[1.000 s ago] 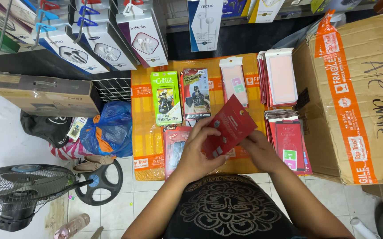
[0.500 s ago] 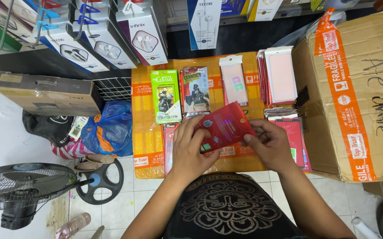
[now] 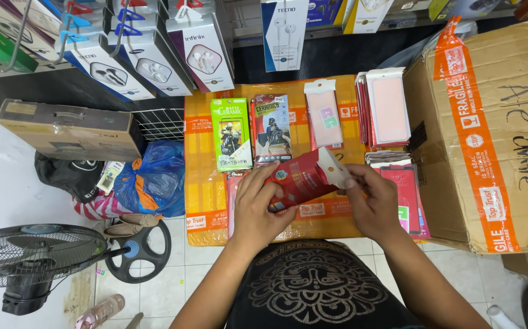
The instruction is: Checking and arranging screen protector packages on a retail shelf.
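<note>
Holding a red screen-protector packet (image 3: pixel 300 181) over the orange-wrapped box (image 3: pixel 206 183): left hand (image 3: pixel 261 207) closed around its lower end, right hand (image 3: pixel 374 204) pinching its white flap.

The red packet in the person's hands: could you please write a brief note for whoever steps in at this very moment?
Left hand: grips the red packet from its left end.
Right hand: fingertips pinch the packet's white flap at the right end, which stands open.
Things: the packet is held above the orange-wrapped box. On the box lie a green packet, a dark packet and a pink packet; a stack of pink cases lies at the right.
Done: flap lifted.
Left: nothing has come out of the packet yet.
</note>
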